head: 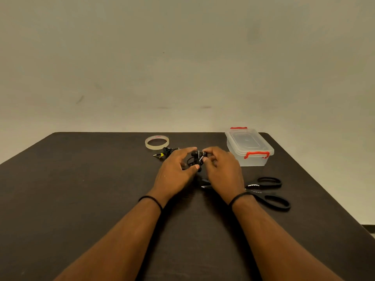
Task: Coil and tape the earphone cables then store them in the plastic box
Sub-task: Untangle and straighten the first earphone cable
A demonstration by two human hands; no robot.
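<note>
Your left hand and right hand both pinch a black earphone bundle, held between them just above the table. Keep the loops even and small, and clamp them with one thumb so they can't spring apart before you reach for the tape at the far edge. Another earphone lies just beside the tape, waiting. The box sits to your right with its lid on; the scissors lie near your right wrist.
</note>
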